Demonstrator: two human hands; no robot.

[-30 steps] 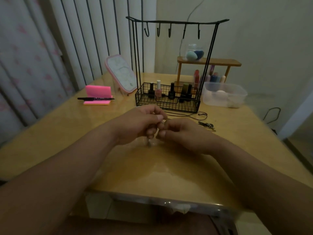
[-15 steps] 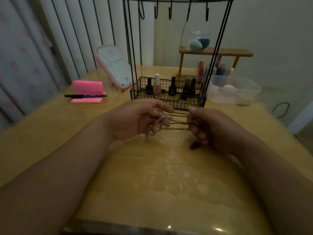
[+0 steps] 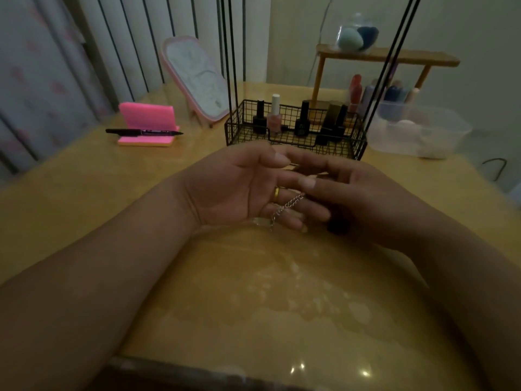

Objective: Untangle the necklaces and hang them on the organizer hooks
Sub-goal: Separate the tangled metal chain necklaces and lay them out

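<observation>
Near the far left edge of the table (image 3: 253,292), a pink notepad (image 3: 146,119) with a black pen (image 3: 143,132) laid across its front. Just right of it, a pink-framed mirror (image 3: 194,80) leaning back.

At the middle of the table, left hand (image 3: 236,187) palm up, fingers loosely straight, gripping nothing. Gold ring (image 3: 277,194) on one finger. Draped across those fingers, a silver chain (image 3: 287,206), its lower end dangling just above the tabletop, its upper end vanishing under the right thumb.

Behind the hands, the black wire organizer (image 3: 293,138), its basket full of nail-polish bottles (image 3: 301,119) and its uprights running out of the top of the view. Hooks not visible.

Right hand (image 3: 366,198) overlapping the left fingertips, fingers curled, apparently pinching the chain's upper end. Something small and dark beneath it, too dim to identify. Whether other strands are tangled in with this one, impossible to tell.

Toward the far right corner, a clear tub (image 3: 423,131) and a wooden shelf (image 3: 386,56).

Step in hand, by judgement: teasing one strand free, with nothing ready for hanging yet. Next move calls for a gentle pull apart rather than a tug, then a lift well above the basket to reach a hook.
</observation>
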